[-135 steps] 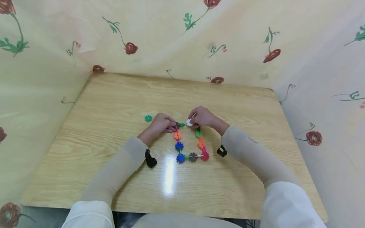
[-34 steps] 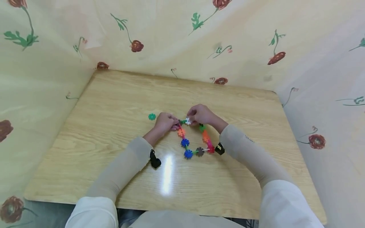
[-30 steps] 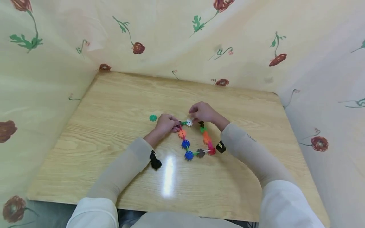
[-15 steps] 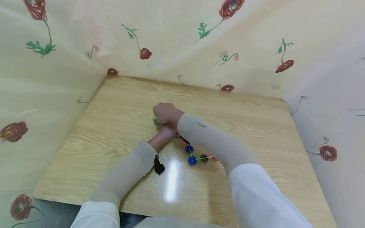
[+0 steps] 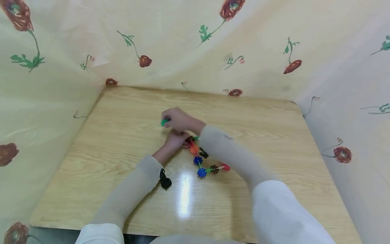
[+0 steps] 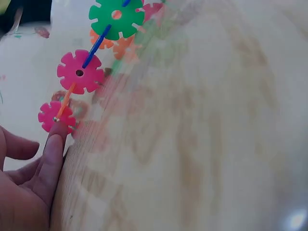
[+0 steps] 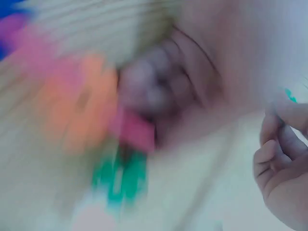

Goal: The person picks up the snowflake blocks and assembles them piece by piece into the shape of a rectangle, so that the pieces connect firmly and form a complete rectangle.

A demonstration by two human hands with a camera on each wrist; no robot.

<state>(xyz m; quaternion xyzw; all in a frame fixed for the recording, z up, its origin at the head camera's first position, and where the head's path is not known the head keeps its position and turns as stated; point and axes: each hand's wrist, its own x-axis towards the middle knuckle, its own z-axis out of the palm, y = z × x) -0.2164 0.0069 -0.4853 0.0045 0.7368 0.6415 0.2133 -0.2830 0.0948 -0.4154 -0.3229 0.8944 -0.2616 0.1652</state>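
A chain of slotted plastic snowflake discs lies on the table, with an orange disc (image 5: 194,149) and a blue disc (image 5: 198,160) along its left side. My left hand (image 5: 175,140) holds the chain's upper left corner; in the right wrist view its curled fingers grip a pink disc (image 7: 132,130). In the left wrist view a fingertip meets a pink disc (image 6: 57,117). Above and left of that hand, my right hand (image 5: 179,119) pinches a loose green disc (image 5: 164,122), off the tabletop. The right forearm hides the chain's right side. Blur softens the right wrist view.
The wooden table (image 5: 137,112) is bounded by flowered cloth (image 5: 182,40) behind and at both sides. A black wrist mount (image 5: 165,179) hangs under the left sleeve, another (image 5: 203,153) under the right. My forearms cross close together over the chain.
My right hand has left the white disc at the chain's top, crossed left over my left hand, and picked up the loose green disc. My left hand keeps its hold on the chain.
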